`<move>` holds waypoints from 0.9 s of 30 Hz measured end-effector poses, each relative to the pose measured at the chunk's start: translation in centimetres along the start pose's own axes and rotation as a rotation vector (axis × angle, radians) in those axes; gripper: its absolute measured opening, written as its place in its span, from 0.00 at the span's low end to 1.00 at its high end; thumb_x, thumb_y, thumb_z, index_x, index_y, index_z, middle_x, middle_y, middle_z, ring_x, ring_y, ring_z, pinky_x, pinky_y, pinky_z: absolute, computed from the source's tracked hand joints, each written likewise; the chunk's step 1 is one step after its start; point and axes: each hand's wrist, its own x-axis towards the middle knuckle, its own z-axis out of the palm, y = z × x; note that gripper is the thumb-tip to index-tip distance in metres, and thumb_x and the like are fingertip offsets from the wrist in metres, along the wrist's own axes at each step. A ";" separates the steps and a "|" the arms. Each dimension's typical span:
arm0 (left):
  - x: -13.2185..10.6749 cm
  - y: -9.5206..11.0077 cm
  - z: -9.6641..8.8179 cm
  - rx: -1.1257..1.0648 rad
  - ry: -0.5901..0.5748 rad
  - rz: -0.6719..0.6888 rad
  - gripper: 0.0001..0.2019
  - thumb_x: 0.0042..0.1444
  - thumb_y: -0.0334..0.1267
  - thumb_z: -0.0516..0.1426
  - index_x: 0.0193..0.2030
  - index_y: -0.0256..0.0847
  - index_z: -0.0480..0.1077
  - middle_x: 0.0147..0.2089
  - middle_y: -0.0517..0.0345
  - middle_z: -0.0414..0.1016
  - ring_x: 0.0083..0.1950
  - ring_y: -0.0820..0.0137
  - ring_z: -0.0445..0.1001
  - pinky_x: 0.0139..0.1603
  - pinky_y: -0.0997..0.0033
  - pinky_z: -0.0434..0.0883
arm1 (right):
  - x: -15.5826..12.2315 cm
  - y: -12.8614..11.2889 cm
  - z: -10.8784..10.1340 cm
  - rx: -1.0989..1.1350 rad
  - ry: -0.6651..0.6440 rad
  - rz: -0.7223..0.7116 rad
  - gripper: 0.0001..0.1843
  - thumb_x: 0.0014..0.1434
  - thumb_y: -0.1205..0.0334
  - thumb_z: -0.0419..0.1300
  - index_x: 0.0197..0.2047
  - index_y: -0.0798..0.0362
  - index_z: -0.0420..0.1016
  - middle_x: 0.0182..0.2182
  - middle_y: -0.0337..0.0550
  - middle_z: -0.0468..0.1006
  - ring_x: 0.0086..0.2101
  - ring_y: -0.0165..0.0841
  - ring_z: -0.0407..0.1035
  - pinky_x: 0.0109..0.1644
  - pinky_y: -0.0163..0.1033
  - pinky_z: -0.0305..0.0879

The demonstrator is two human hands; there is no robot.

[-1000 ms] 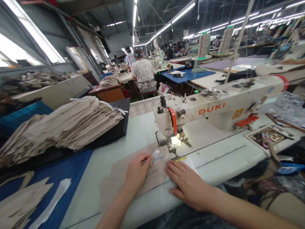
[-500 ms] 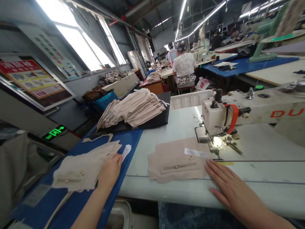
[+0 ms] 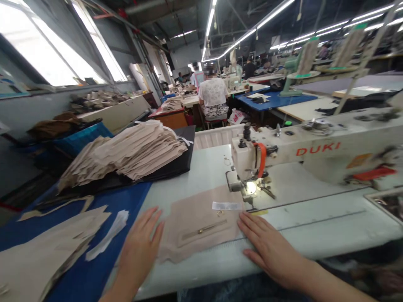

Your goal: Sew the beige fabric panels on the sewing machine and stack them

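A beige fabric piece [image 3: 189,209] lies flat on the pale sewing table, with a zipper [image 3: 204,228] set in it. A small metal ring [image 3: 220,213] and a white strip [image 3: 227,205] rest near its upper right. My right hand [image 3: 270,247] is open, its fingers stretched flat at the fabric's right edge. At the left edge is my left hand [image 3: 141,243], fingers apart and nothing in it; whether it touches the cloth I cannot tell. The fabric's far right corner reaches close to the sewing machine's lit needle area [image 3: 251,188].
The sewing machine [image 3: 317,149] stands at right. On the blue board [image 3: 103,272] at left lie a stack of beige pieces [image 3: 47,251] and white strips [image 3: 110,235]. A larger beige pile [image 3: 141,147] sits behind on black material. A co-worker [image 3: 213,92] sits farther back.
My left hand has left the stack and white strips on the blue board and moved right to the fabric's left edge. The right hand stays at the fabric. The view has turned right.
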 end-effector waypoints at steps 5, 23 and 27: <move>4.0 10.5 5.1 -0.232 -0.077 0.397 0.16 0.66 0.34 0.47 0.55 0.40 0.71 0.56 0.48 0.76 0.56 0.64 0.74 0.57 0.61 0.73 | 1.1 -0.2 -1.7 0.109 -0.058 0.060 0.31 0.68 0.52 0.54 0.68 0.58 0.59 0.68 0.54 0.57 0.67 0.42 0.50 0.70 0.50 0.48; 7.7 15.2 8.5 -0.220 -0.155 0.492 0.14 0.63 0.24 0.48 0.37 0.37 0.75 0.40 0.50 0.78 0.41 0.65 0.76 0.45 0.66 0.75 | 1.7 1.3 -2.3 0.059 -0.003 -0.024 0.24 0.69 0.53 0.52 0.61 0.60 0.68 0.62 0.55 0.68 0.62 0.42 0.59 0.68 0.47 0.50; 7.6 15.9 8.5 -0.148 -0.123 0.553 0.15 0.62 0.23 0.47 0.40 0.34 0.75 0.42 0.46 0.78 0.46 0.62 0.76 0.50 0.62 0.74 | 1.5 1.3 -2.2 0.071 0.005 -0.027 0.25 0.69 0.53 0.52 0.63 0.59 0.66 0.63 0.55 0.67 0.62 0.41 0.58 0.68 0.47 0.50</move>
